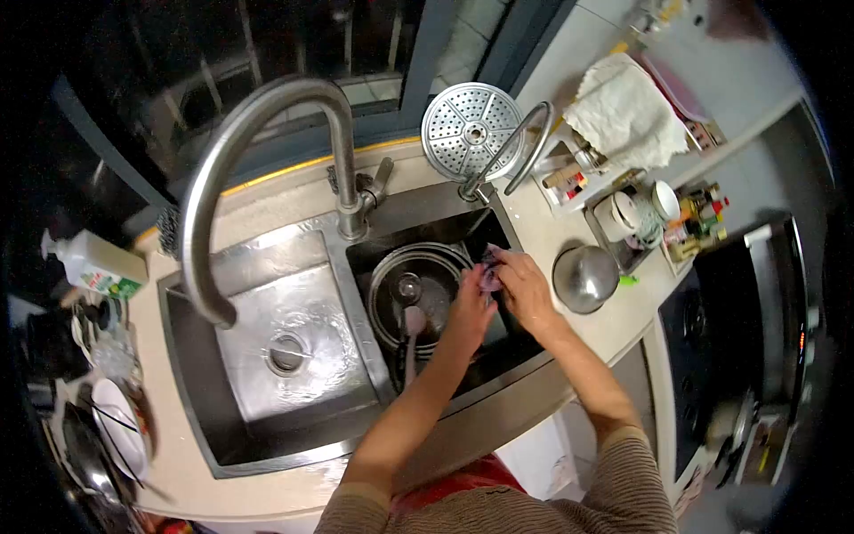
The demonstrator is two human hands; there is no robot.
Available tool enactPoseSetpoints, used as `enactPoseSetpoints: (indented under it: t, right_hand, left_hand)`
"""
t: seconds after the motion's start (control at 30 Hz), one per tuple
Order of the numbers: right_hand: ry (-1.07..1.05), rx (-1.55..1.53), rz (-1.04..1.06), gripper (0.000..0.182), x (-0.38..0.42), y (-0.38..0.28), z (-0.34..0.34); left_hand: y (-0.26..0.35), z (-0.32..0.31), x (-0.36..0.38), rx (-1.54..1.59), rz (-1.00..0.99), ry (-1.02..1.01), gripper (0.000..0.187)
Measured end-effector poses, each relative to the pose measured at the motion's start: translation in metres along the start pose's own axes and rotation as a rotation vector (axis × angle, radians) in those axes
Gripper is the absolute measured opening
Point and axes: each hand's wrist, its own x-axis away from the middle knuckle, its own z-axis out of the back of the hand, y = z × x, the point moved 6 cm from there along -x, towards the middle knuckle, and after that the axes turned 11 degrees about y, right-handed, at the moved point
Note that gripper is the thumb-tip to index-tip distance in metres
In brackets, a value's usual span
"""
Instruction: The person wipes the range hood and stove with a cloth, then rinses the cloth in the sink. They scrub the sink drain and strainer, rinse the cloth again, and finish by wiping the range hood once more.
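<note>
Over the right basin [359, 252] of the sink, my two hands are close together on a small crumpled purplish cloth [490, 267]. My right hand [527, 287] has its fingers closed round the cloth from the right. From the left, my left hand [471, 310] pinches its lower part. Below them in the basin sits a round pot [378, 303] with what looks like a glass lid in it. A pale-headed spoon or spatula [414, 320] leans in the pot, partly hidden by my left forearm.
A large curved faucet [209, 178] arches over the wet left basin [298, 329]. A thin faucet [534, 147] and a perforated steamer plate [471, 129] stand behind. Right of the sink lies a metal bowl [585, 278]; left are a pump bottle [102, 262] and a white plate [120, 427].
</note>
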Motion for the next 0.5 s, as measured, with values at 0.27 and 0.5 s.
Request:
enactPoseSetpoints:
  t: [0.27,0.5]
  right_hand:
    - [-0.676,0.662,0.648,0.041,0.028,0.075,-0.061]
    - [-0.996,0.907,0.707,0.043,-0.01,0.12,-0.16]
  left_hand:
    - [-0.077,-0.04,-0.073,0.38,0.145,0.141,0.076]
    - [-0.048,-0.01,-0.163,0.395,0.066,0.387,0.066]
